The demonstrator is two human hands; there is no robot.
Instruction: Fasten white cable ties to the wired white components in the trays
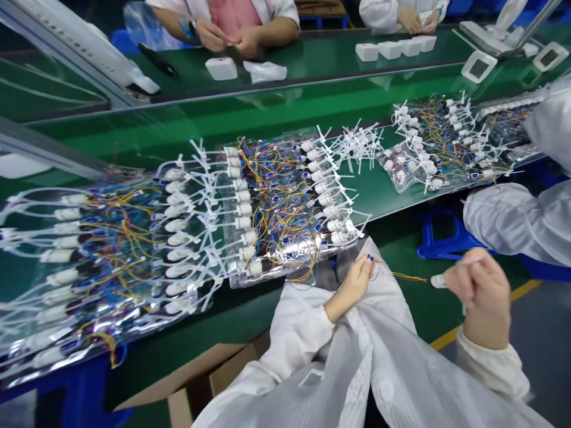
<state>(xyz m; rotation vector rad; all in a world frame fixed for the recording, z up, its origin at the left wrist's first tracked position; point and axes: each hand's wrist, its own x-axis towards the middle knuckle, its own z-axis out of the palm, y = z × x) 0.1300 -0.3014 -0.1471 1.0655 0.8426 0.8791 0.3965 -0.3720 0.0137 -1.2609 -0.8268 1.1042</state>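
Note:
My left hand (357, 278) is closed in front of my lap, pinching a small blue connector (370, 258) at the fingertips. From there thin yellow and red wires (409, 277) stretch to the right, to a white rounded part (438, 281) with a dark end. That white part is at the fingers of my right hand (482, 291), which is raised, closed and blurred. A bit of white strip shows at the right fingers; its kind is unclear. Nearest my left hand on the bench lies a bundle of wired white parts (281, 202) with white cable ties.
More wired parts on plastic bags (120, 249) spread to the left, others (441, 142) to the right. Loose cable ties (359, 144) lie between. A co-worker's sleeve (513, 217) is close at right. An open cardboard box (196, 377) stands below. Two people work opposite beside white housings (222, 69).

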